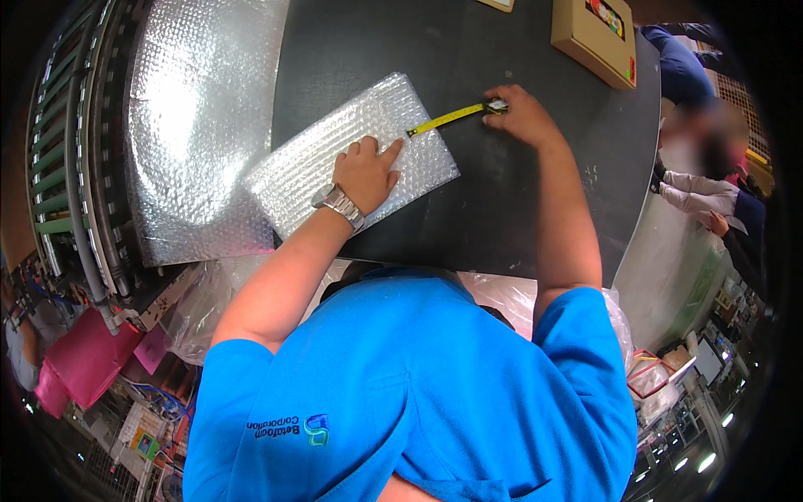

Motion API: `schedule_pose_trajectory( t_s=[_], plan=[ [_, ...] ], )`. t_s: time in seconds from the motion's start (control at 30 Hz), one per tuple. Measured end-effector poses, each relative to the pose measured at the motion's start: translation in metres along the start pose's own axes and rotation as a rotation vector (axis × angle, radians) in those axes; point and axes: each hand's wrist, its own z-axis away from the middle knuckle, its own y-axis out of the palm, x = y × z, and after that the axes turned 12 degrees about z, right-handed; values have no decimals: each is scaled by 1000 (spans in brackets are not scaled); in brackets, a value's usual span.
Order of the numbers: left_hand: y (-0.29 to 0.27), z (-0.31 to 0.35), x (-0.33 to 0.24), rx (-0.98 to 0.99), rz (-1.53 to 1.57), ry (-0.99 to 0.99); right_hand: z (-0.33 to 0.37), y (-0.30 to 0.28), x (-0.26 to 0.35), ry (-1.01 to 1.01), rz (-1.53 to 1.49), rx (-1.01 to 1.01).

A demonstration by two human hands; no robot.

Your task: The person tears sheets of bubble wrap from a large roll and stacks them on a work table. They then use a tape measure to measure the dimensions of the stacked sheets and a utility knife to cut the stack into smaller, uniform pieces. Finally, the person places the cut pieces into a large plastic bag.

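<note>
A bubble-wrap pouch (301,173) lies flat and slanted on the dark table (535,50). My left hand (365,173) rests on top of it with fingers spread, the index finger pointing at the end of a yellow tape measure (447,119). The blade runs from the pouch's right part out over the table. At its other end, my right hand (520,117) grips the tape measure's case, which the fingers partly hide. A metal wristwatch sits on my left wrist.
A large sheet of bubble wrap (196,125) covers the table's left side, beside a roller conveyor (63,167). A brown cardboard box (590,46) stands at the far right. Other people (711,176) are beyond the right edge. Clear plastic (205,305) hangs below the near edge.
</note>
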Motion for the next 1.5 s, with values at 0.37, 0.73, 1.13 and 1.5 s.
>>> schedule_pose_trajectory(
  t_s=[0.37, 0.73, 1.13, 1.5],
  plan=[
    [0, 4, -1, -62, 63, 12, 0, -5, 11, -49, 96, -16],
    [1, 2, -4, -149, 47, 95, -1, -5, 14, -34, 100, 1],
    [3, -4, -9, -70, -40, 46, -3, -2, 12, -43, 94, 1],
    [2, -5, -9, -54, -59, 49, -6, 2, 10, -34, 73, 15]
  ],
)
